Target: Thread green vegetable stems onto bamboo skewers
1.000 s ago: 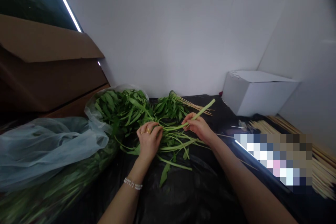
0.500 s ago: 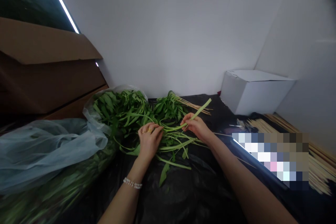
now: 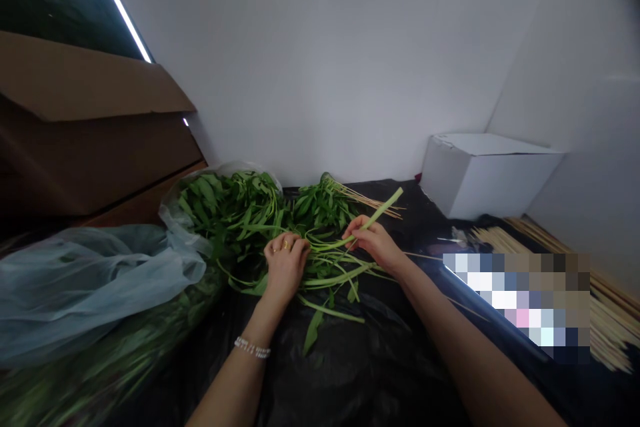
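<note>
Right hand (image 3: 373, 240): pinching pale green stem (image 3: 386, 205), cut end angled upward. Left hand (image 3: 285, 261): fingers curled at greenery, grip hidden, cannot tell. Pale green stem above loose stalks (image 3: 345, 276) on black sheeting (image 3: 330, 380).

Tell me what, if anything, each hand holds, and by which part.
The right hand holds a pale green stem near its thick end. The left hand is at thinner stems; whether it grips any is hidden.
</note>
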`<state>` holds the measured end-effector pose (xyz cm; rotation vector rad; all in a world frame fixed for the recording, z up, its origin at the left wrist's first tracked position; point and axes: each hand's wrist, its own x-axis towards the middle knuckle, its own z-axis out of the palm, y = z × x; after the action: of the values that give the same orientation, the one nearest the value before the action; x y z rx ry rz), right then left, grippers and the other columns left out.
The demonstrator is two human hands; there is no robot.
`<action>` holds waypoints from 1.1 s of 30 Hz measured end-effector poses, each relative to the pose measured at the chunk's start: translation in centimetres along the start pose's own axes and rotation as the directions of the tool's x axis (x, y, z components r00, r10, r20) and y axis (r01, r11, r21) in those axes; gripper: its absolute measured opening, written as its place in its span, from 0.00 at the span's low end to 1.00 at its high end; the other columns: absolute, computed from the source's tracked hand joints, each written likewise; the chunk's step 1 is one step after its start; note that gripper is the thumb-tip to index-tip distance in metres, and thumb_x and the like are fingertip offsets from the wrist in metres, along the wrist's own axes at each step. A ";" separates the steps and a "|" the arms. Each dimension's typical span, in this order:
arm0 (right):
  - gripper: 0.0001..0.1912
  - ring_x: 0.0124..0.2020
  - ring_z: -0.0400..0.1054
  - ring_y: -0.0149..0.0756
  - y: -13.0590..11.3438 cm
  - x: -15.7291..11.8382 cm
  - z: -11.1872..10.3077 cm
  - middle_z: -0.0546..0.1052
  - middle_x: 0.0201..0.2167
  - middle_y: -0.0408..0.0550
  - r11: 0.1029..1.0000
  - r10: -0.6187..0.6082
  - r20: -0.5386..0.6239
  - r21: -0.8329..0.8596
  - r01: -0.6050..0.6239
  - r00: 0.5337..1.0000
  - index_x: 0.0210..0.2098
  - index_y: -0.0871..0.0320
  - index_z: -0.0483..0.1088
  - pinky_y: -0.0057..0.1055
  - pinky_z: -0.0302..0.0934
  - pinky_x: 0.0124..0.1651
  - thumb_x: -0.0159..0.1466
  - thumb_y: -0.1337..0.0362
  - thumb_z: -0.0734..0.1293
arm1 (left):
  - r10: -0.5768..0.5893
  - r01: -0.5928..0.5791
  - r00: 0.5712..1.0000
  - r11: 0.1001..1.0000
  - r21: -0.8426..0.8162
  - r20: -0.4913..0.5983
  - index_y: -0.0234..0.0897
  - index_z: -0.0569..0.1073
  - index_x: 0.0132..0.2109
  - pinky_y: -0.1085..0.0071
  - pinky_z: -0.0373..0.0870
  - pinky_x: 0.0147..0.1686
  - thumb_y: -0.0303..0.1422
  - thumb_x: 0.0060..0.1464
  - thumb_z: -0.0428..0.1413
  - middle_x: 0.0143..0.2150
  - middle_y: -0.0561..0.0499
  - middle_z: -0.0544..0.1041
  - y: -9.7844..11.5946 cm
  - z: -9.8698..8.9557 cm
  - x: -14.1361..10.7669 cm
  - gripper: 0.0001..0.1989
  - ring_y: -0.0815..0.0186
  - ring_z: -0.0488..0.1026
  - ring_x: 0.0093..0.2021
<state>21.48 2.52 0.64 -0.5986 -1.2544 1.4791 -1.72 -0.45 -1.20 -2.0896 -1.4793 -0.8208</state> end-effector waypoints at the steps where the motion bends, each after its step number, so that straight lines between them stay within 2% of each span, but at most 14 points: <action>1: 0.07 0.29 0.71 0.33 0.0 0.0 0.0 0.77 0.30 0.45 1.000 0.002 -0.001 0.003 -0.002 1.000 0.31 0.57 0.69 0.32 0.62 0.34 0.56 0.62 0.70 | 0.003 -0.003 1.000 1.000 -0.001 0.003 0.42 0.75 0.41 0.54 0.54 0.51 0.32 0.59 0.55 0.44 0.46 0.75 0.0 0.0 0.0 0.05 0.54 0.65 0.52; 4: 0.07 0.28 0.71 0.33 0.0 0.0 0.1 0.77 0.30 0.45 1.000 0.009 -0.004 0.014 -0.009 1.000 0.31 0.57 0.69 0.32 0.62 0.33 0.55 0.62 0.70 | 0.008 -0.008 1.000 1.000 -0.011 0.020 0.43 0.75 0.43 0.54 0.54 0.51 0.33 0.57 0.57 0.44 0.46 0.75 -0.1 0.0 0.0 0.06 0.54 0.65 0.52; 13: 0.06 0.29 0.71 0.34 -0.2 0.0 -0.2 0.77 0.30 0.45 1.000 0.001 -0.027 -0.006 -0.001 1.000 0.31 0.57 0.69 0.32 0.62 0.34 0.56 0.63 0.69 | 0.066 -0.065 0.998 0.997 -0.029 0.020 0.40 0.73 0.39 0.54 0.54 0.53 0.30 0.57 0.56 0.43 0.46 0.76 0.0 -0.5 0.2 0.03 0.55 0.66 0.51; 19: 0.07 0.28 0.70 0.34 -0.2 0.1 -0.4 0.78 0.30 0.45 1.000 0.004 -0.061 -0.006 -0.004 0.998 0.31 0.57 0.69 0.32 0.63 0.33 0.55 0.62 0.70 | 0.077 -0.077 0.997 0.997 0.000 -0.010 0.41 0.74 0.38 0.54 0.54 0.51 0.32 0.59 0.54 0.37 0.47 0.77 -0.1 -0.4 0.4 0.04 0.56 0.68 0.47; 26: 0.08 0.28 0.71 0.33 0.0 0.1 -0.2 0.77 0.29 0.45 1.000 0.021 -0.067 -0.005 -0.021 0.998 0.31 0.57 0.69 0.32 0.63 0.33 0.55 0.61 0.70 | 0.094 -0.095 0.995 0.995 -0.029 -0.041 0.42 0.76 0.37 0.54 0.55 0.51 0.28 0.55 0.56 0.36 0.48 0.78 0.1 -0.5 0.3 0.05 0.56 0.69 0.48; 30: 0.09 0.28 0.71 0.34 0.1 0.0 0.2 0.78 0.28 0.45 0.999 0.040 -0.063 0.011 -0.040 0.997 0.30 0.57 0.68 0.32 0.63 0.32 0.54 0.60 0.71 | 0.048 -0.056 0.996 0.994 -0.095 -0.079 0.41 0.75 0.33 0.54 0.55 0.52 0.28 0.53 0.56 0.34 0.49 0.77 0.7 -0.7 0.3 0.04 0.57 0.70 0.47; 33: 0.09 0.28 0.71 0.35 0.4 0.0 0.4 0.78 0.29 0.47 0.997 0.063 -0.077 0.053 -0.059 0.995 0.29 0.57 0.68 0.33 0.63 0.32 0.53 0.62 0.71 | -0.056 0.035 0.992 0.982 -0.185 -0.112 0.40 0.74 0.29 0.56 0.57 0.50 0.28 0.51 0.56 0.32 0.51 0.76 0.5 -0.5 0.4 0.04 0.58 0.69 0.45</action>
<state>20.95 2.45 0.37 -0.6598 -1.1441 1.5185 -1.27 -0.67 -0.63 -2.1036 -1.4421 -1.1149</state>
